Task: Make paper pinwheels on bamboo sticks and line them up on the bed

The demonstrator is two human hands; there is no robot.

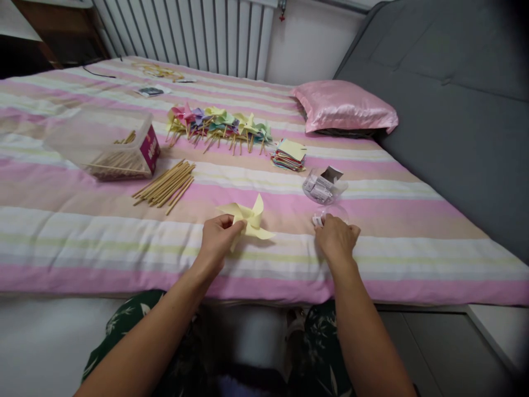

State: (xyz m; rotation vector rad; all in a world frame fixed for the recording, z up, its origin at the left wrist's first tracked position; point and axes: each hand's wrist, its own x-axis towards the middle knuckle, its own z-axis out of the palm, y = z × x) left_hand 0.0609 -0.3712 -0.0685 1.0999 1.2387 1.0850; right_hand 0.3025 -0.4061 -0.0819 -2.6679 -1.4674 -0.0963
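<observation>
Both of my forearms reach out over my green patterned lap toward the striped bedspread [61, 242]. My left hand [217, 238] pinches a yellow paper pinwheel [249, 219] by its near edge, thumb and fingers closed on the paper, and the pinwheel rests on the spread just ahead of that hand. My right hand [336, 238] lies palm down well apart from it, fingertips curled onto a small clear lid [330, 216] with a white bit at its edge; whether I actually grip it or only touch it I cannot tell.

Just beyond the lid sits a clear tub of small white pieces [320, 187]. Farther back lies a stack of coloured paper squares [289, 154], and to its left a row of finished pinwheels [219, 124] in pink, purple, green and yellow, their sticks pointing toward me. Left of my pinwheel is a loose bundle of wooden sticks [165, 186], and beside that a clear plastic box [103, 144] holding more sticks. A pink satin pillow [345, 105] lies at the far right against the grey sofa back [446, 94]. A radiator [194, 33] stands behind the bed.
</observation>
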